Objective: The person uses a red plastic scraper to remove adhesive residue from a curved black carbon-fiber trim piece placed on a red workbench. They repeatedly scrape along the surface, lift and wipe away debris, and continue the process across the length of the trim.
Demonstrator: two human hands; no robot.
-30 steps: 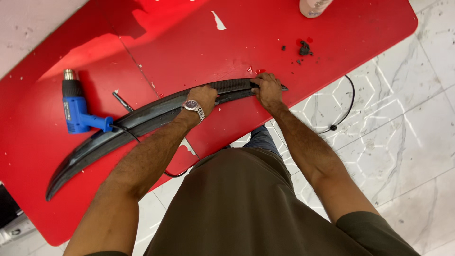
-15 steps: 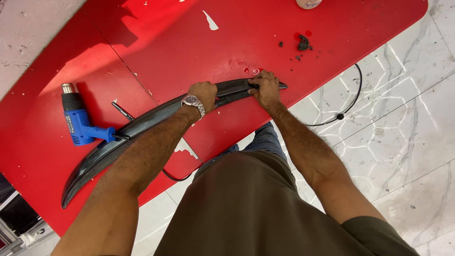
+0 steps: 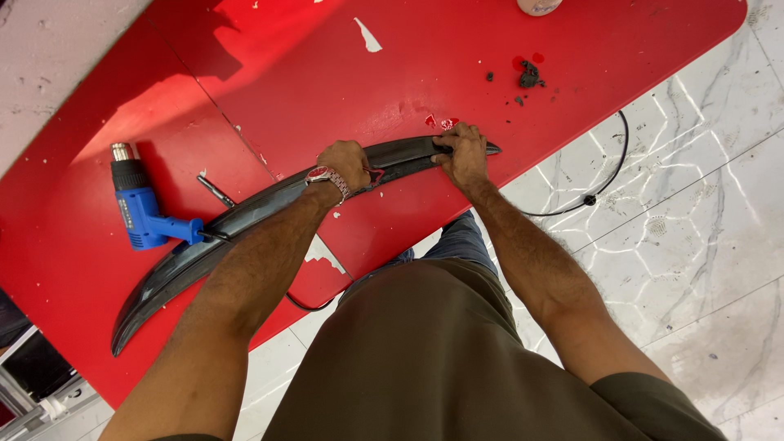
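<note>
A long, curved, glossy black trim piece lies across the red table, running from lower left to its pointed right tip. My left hand, with a wristwatch on the wrist, presses down on the piece's middle. My right hand grips the piece near its right tip, fingers curled over its upper edge. Small red flakes lie just above my right hand.
A blue heat gun lies on its side at the left, touching the trim piece, and a black cable loops over the tiled floor on the right. A dark clump of debris sits farther back. A small metal tool lies near the heat gun.
Both hands have stayed on the trim piece in the same places. The view has shifted slightly; nothing on the table has visibly moved.
</note>
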